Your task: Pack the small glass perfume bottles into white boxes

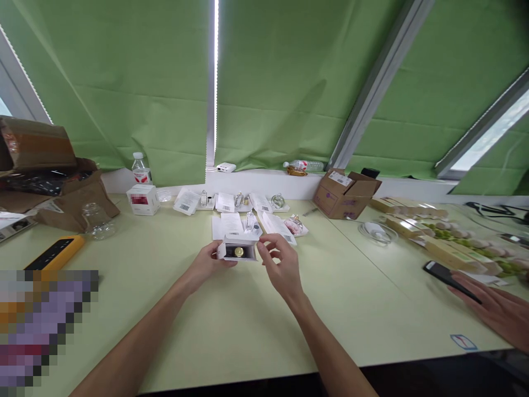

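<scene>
My left hand [205, 266] grips the left end of a small white box [238, 249] held over the pale green table [231, 325]. The box lies open toward me and a round gold cap shows inside its dark interior. My right hand [281, 264] is at the box's right end, fingers curled and pinched at its flap. Just behind the box lie white paper slips [230, 224] and small glass bottles [251, 219].
A white carton [142, 199], water bottle [141, 168] and glass jar [97, 220] stand at left beside a torn cardboard box [49, 171]. An open cardboard box [343, 193] sits back right. Another person's hand [496, 309] rests on a black phone [448, 274] at right.
</scene>
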The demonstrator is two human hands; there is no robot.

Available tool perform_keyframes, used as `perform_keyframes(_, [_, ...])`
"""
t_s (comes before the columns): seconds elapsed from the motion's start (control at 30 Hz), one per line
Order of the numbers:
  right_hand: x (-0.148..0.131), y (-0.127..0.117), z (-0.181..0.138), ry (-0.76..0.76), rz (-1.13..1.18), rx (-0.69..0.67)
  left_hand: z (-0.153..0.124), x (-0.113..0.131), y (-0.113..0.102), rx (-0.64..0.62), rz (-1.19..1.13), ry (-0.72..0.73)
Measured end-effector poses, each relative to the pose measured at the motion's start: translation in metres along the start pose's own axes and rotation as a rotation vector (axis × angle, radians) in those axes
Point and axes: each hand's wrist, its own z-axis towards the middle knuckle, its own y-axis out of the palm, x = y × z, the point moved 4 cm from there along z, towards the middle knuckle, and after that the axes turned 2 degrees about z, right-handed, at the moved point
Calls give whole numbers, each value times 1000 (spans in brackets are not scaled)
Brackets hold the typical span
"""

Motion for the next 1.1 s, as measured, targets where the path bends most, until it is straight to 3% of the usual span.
perform_keyframes(0.13, [17, 7, 3, 346, 206, -214, -1, 0, 2, -25, 12, -21])
perform_keyframes(0.23, [19, 12, 2, 440, 299, -329, -2, 1, 2, -16, 24, -15])
perform_keyframes(0.57, [15, 14, 1, 411, 335, -384, -3, 2, 7, -67, 46, -5])
perform_keyframes(0.8, [27, 10, 0, 548, 443, -265, -3, 0, 9, -112, 49, -10])
perform_keyframes(1.1, [25, 7, 3, 452, 449, -255, -2, -2, 11, -112, 81, 16])
